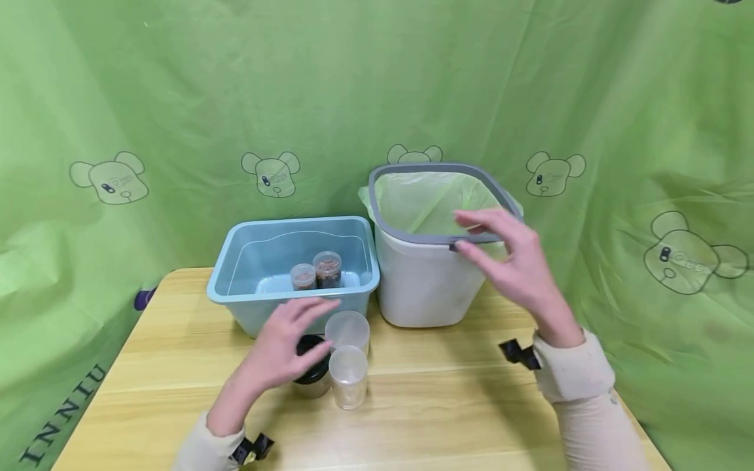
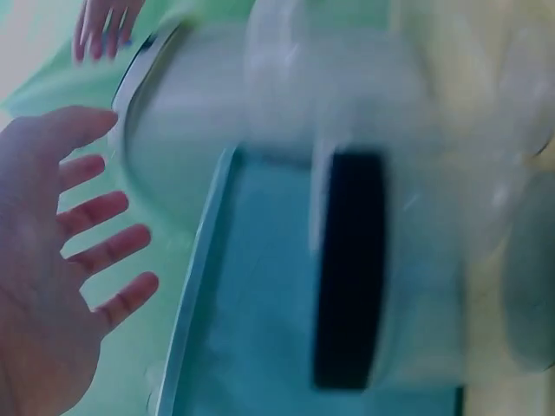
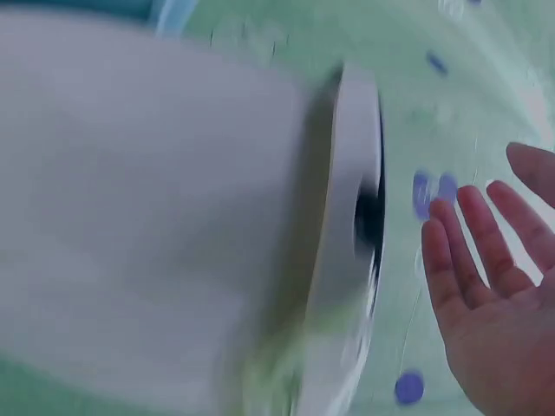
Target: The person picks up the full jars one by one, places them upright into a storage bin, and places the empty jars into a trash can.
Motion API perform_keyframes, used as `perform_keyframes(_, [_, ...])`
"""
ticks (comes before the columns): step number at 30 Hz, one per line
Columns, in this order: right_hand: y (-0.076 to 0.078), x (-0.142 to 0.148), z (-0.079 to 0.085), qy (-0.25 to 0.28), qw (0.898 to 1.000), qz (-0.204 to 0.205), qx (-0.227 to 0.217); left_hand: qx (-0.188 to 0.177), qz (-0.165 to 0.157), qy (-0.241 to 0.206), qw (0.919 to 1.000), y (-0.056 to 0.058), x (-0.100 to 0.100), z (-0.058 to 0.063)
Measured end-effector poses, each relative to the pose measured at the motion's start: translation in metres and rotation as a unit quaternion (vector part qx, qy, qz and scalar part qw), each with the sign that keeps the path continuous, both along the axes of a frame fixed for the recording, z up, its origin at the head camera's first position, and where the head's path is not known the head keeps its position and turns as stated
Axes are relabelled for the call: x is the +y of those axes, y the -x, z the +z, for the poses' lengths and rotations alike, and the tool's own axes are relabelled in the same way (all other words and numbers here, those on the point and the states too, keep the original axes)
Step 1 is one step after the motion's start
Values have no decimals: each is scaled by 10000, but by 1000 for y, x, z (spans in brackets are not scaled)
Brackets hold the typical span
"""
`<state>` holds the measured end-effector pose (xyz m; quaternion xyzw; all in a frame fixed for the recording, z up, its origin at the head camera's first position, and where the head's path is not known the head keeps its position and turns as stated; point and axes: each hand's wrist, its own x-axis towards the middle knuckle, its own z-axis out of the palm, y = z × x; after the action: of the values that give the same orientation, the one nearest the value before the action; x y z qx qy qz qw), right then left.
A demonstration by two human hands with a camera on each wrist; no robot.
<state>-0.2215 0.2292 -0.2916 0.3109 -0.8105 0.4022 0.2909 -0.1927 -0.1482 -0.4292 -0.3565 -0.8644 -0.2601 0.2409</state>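
My left hand [image 1: 285,343], fingers spread and holding nothing, hovers over a jar with a black lid [image 1: 314,373] beside the blue bin's front. Two clear plastic cups [image 1: 349,386] stand right of that jar, one behind the other; the left wrist view shows the black lid [image 2: 349,269] blurred. Near the front rim of a white trash can [image 1: 432,281], my right hand [image 1: 515,261] hangs in the air with its fingers loosely bent and nothing in them. In the right wrist view the can's rim [image 3: 342,234] lies left of the right hand [image 3: 499,295].
A blue bin [image 1: 253,298] holds two small clear containers [image 1: 327,269] with brown contents. The trash can carries a grey rim [image 1: 412,237] and a green liner bag [image 1: 424,196]. Behind the wooden table [image 1: 424,405] hangs a green curtain [image 1: 330,85] printed with bear heads.
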Motion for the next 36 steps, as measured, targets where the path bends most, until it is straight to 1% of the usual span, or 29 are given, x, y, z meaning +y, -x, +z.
perform_keyframes(2, [9,14,6,131,9986,-485,-156,-45,-248,386,9989,-5,9,-5])
perform_keyframes(5, [24,33,9,253,9917,-1180,-443,-78,-453,821,9956,-11,16,-14])
perform_keyframes(8, [39,49,8,317,9841,-1588,-734,-151,-536,1076,9926,-14,20,-23])
perform_keyframes(10, [47,56,6,350,9797,-1737,-942,-226,-550,1208,9909,-16,21,-28])
perform_keyframes(13, [57,64,2,324,9729,-1882,-1305,-384,-524,1392,9881,-18,23,-33])
perform_keyframes(19, [67,73,-8,144,9599,-2015,-1945,-579,-397,1703,9829,-21,27,-40])
perform_keyframes(25, [70,78,-16,10,9487,-1954,-2484,-594,-379,1586,9848,-21,30,-45])
perform_keyframes(28, [70,80,-19,-57,9447,-1966,-2625,-553,-438,1512,9860,-20,30,-46])
perform_keyframes(30, [70,81,-20,-65,9439,-1977,-2645,-514,-480,1464,9867,-20,30,-47])
perform_keyframes(36, [74,83,-20,59,9464,-1918,-2597,-446,-523,1404,9877,-20,30,-47])
